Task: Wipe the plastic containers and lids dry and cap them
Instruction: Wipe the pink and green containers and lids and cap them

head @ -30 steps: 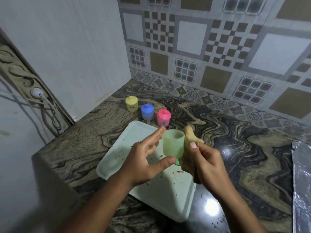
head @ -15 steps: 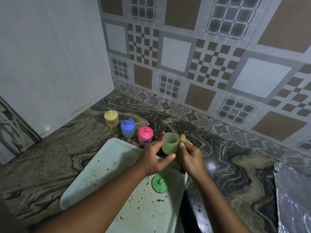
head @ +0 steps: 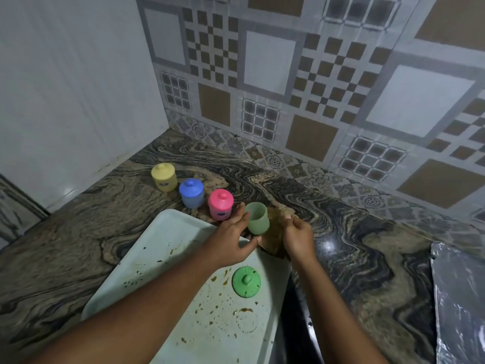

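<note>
An uncapped pale green container [head: 257, 218] stands upright just right of the pink one, at the tray's far corner. My left hand [head: 232, 239] has thumb and fingers around its lower part. My right hand [head: 298, 237] clutches a brownish cloth [head: 274, 235] pressed against the container's right side. The green lid [head: 246, 281] lies knob-up on the pale tray [head: 168, 248], near its right edge. Three capped containers stand in a diagonal row on the counter: yellow [head: 163, 176], blue [head: 191, 193] and pink [head: 221, 207].
The tray carries brown spots and smears. A marbled stone counter [head: 354, 248] runs to tiled walls behind and on the left. A crinkled silver sheet [head: 459, 298] lies at the right edge.
Both hands have carried the green container and cloth away from me and down, from mid-air over the tray to beside the pink container. The green lid has come into view on the tray.
</note>
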